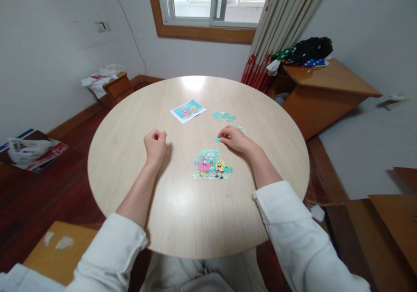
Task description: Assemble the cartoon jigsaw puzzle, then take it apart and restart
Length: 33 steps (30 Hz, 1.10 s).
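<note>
My right hand (233,137) pinches a small teal puzzle piece (217,139) just above the table, beyond the partly joined puzzle. That jigsaw puzzle (211,165) shows a pink starfish, a tall pale figure and a yellow sponge; its left and right edges are uneven. My left hand (155,146) is closed in a fist at the table, left of the puzzle. A speck of teal shows at the fist's right edge; whether it is held, I cannot tell. Loose teal pieces (223,116) lie in a cluster farther back, and a few more pieces (240,128) sit behind my right hand.
A printed reference picture (188,111) lies at the back of the round table (124,161). Behind it are a window and a curtain (276,27). A wooden cabinet (329,83) bearing cloths stands right; a cardboard box (61,248) is at lower left.
</note>
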Available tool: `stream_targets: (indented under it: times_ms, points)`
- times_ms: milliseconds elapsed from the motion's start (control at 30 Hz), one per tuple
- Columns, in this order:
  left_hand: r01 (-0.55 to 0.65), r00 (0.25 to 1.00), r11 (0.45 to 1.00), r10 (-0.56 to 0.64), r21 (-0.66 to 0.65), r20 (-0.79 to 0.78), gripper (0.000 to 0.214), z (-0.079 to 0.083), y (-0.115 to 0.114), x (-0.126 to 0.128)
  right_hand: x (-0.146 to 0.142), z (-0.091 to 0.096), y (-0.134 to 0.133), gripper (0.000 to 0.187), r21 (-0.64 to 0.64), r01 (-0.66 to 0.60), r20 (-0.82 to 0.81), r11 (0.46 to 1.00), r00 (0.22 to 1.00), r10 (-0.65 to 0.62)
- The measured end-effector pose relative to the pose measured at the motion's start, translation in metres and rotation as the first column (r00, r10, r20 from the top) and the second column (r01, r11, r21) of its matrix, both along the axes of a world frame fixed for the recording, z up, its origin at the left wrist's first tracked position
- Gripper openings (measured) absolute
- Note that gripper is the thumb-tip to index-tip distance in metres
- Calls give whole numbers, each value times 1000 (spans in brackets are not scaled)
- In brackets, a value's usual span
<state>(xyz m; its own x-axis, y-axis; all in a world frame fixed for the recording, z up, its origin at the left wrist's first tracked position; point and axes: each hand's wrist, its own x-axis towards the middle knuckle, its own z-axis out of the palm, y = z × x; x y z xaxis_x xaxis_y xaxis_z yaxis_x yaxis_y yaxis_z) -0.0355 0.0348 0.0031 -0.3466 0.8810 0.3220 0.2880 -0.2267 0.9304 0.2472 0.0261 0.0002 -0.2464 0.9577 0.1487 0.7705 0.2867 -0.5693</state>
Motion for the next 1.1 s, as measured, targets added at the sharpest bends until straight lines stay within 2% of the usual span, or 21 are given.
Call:
stream_targets:
  times_ms: [233,467,700,833,1000,1100]
  points:
    - [2,1000,1000,-2,7,-4,34,0,-1,0,-6,0,-3,15,15,-28,-18,999,999,28]
    - [5,1000,1000,-5,10,-7,34,0,-1,0,-10,1,-1,11,6,34,48,999,998,-34]
    - [2,1000,1000,-2,6,-13,35,0,-1,0,-13,4,-2,3,-68,76,-5,995,997,-77]
    - [3,1000,1000,-3,-1,-15,35,0,0,0,-14,3,0,15,-43,67,-27,997,997,-69]
    - [4,1000,1000,-4,0,-8,35,-1,0,0,-11,6,-2,9,-15,86,-6,996,996,-86]
    - [0,1000,1000,0,-2,-6,34,0,-1,0,-7,8,-3,15,22,84,19,996,996,-84]
